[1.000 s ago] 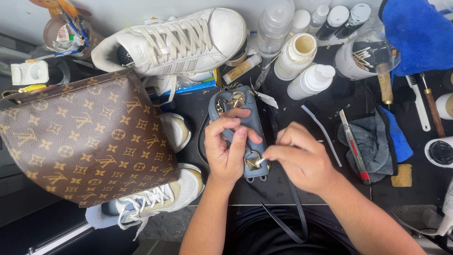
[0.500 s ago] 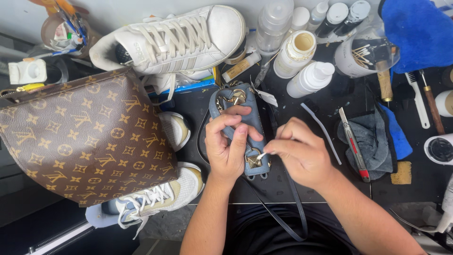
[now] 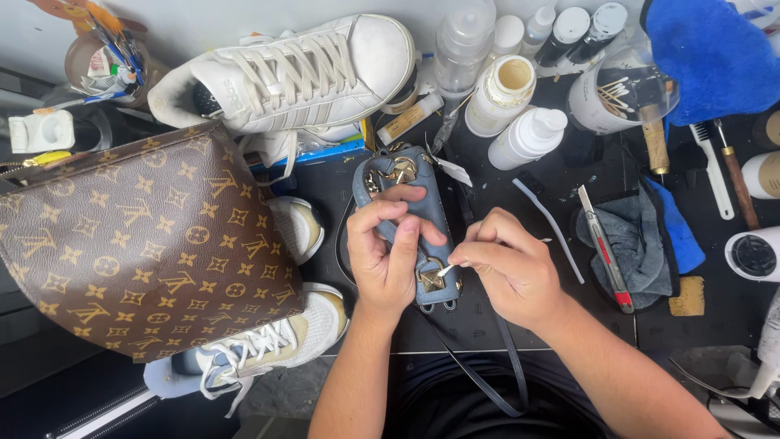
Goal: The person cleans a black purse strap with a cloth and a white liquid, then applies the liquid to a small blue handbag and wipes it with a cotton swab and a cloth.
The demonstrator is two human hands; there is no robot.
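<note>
Blue studded purse [image 3: 422, 213] gripped in my left hand [image 3: 390, 252]; right hand [image 3: 512, 272] pinches cotton swab [image 3: 448, 267] against its stud. Clear jar [image 3: 621, 97] beyond holds swabs.

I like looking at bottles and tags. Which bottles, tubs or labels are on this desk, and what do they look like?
Open white bottle: back middle, round, cream inside.
Capped white bottle: lying beside it.
Clear bottle: back, tall, see-through.
White tub: right, holds cotton swabs.
White tag: on the blue bag.

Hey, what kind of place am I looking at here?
Probably a shoe and bag cleaning or repair bench: white sneaker, brown patterned bag, squeeze bottles, and a small blue bag being swabbed.
</note>
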